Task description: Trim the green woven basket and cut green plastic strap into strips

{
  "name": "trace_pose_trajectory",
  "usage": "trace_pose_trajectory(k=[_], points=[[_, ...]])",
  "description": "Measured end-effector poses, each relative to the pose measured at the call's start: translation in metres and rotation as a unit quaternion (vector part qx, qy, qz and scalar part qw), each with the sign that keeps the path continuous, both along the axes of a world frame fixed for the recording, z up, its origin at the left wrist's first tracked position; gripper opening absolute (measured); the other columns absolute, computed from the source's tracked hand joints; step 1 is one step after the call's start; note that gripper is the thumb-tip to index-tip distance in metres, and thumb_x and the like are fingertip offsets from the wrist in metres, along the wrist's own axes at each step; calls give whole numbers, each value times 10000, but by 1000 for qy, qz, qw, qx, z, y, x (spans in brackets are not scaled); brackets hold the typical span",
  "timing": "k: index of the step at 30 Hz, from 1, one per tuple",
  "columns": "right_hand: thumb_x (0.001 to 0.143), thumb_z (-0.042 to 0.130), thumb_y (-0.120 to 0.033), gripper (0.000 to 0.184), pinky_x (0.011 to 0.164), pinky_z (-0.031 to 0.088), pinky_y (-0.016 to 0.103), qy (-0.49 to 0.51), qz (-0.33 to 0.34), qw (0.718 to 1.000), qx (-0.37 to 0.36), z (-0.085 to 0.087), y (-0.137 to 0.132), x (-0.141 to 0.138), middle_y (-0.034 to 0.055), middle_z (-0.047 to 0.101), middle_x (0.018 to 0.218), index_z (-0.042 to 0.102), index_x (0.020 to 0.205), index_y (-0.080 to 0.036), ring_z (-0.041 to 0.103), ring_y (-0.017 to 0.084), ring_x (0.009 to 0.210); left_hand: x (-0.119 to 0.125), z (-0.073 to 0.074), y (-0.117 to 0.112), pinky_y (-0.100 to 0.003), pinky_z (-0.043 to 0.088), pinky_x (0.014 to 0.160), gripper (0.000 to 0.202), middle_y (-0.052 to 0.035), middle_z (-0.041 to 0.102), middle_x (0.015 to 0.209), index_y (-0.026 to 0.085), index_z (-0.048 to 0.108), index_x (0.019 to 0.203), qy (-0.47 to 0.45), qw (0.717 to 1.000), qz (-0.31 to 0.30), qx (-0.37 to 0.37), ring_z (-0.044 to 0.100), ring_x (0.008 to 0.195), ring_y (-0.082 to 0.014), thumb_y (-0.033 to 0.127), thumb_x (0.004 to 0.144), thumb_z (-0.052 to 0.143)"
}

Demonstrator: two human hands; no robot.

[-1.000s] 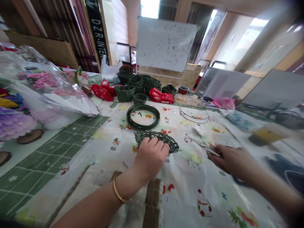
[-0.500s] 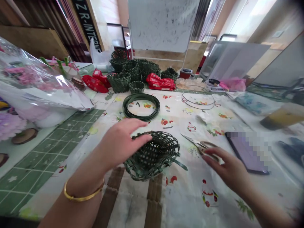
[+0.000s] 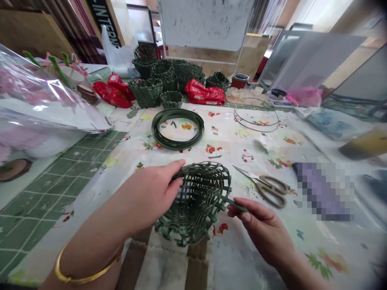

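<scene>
A dark green woven basket (image 3: 193, 201) is tilted with its mouth toward me at the near middle of the table. My left hand (image 3: 151, 193) grips its rim on the left, thumb inside and fingers outside. On the other side, my right hand (image 3: 261, 225) pinches the loose end of a green weaving strip (image 3: 237, 204) that sticks out from the basket's right rim. Scissors (image 3: 266, 187) with brown-grey handles lie just beyond my right hand, blades pointing to the far left.
A coil of green strip (image 3: 155, 137) lies behind the basket. Several finished baskets (image 3: 146, 92) and red packets (image 3: 204, 92) line the back. A wire ring (image 3: 256, 129) rests at the far right, a blurred-out device (image 3: 325, 193) nearer. Wrapped flowers (image 3: 51, 104) stand left.
My right hand has left the scissors on the table and moved left to pinch the strip end. My left hand has closed onto the rim, and the basket has tilted more toward me.
</scene>
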State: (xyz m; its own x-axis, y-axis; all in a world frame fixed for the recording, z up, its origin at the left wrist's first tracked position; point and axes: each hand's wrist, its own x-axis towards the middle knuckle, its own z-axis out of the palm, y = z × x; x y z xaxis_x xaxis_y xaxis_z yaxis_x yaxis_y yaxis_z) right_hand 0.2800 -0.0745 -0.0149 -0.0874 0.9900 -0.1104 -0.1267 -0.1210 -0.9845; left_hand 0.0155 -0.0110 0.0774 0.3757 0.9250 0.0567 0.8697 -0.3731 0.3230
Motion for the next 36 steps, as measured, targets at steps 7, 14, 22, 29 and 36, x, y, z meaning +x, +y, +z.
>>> trace_pose_trajectory(k=[7,14,22,29,36], points=[[791,712,-446,296,794,598,415,-80,-19,996,-18,-1,10,8,60,787,881,739,1051,-307,738,219,783,1,2,-4,-377,530,733,331,-82,720,1061,204,675,1023,14,998,-48,-23,677,926,-277,403,890,446],[922,516,-380,321,811,587,394,-351,87,931,58,6,8,30,75,754,1029,679,1171,-259,720,226,881,5,-7,15,-333,454,1013,590,-41,501,1429,211,422,1405,-239,927,-133,-257,515,1268,-224,211,821,508],[892,486,-409,374,899,516,501,-656,32,731,188,13,41,105,141,706,1122,700,1088,-174,651,332,1032,23,-4,15,-315,507,941,539,-20,595,1337,225,521,1342,-342,837,-82,-418,577,1190,-241,183,804,497],[805,553,-385,402,824,531,417,-685,88,721,52,15,60,116,118,704,1116,681,1127,-181,669,329,984,18,21,9,-342,499,972,460,36,684,1200,300,642,1224,-210,951,-56,-218,660,1041,-224,161,814,487],[776,555,-340,191,538,466,321,-681,142,718,-30,34,52,101,59,691,734,666,835,-195,652,244,657,17,19,2,-414,411,1070,511,6,650,1261,286,591,1290,-101,965,-155,-187,587,1177,-253,144,813,475]])
